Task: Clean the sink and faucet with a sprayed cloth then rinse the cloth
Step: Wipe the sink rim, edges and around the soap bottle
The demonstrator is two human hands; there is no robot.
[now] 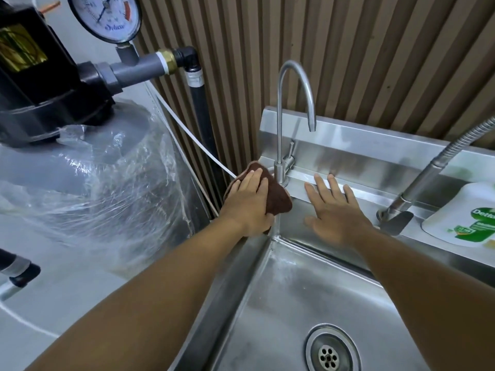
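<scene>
Brown cloth (278, 200) under left hand (249, 203) | right hand (334, 214) flat | steel sink (289, 285)

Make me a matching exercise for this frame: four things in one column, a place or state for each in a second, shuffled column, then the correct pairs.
Things:
1. brown cloth
2. right hand
3. faucet
4. white bottle

Places or states:
A. on the rear ledge, at the far right
B. upright, no water running from its spout
C. pressed under the left hand at the back-left corner of the sink
D. flat on the rear ledge, fingers spread

Pairs: 1-C, 2-D, 3-B, 4-A
</scene>
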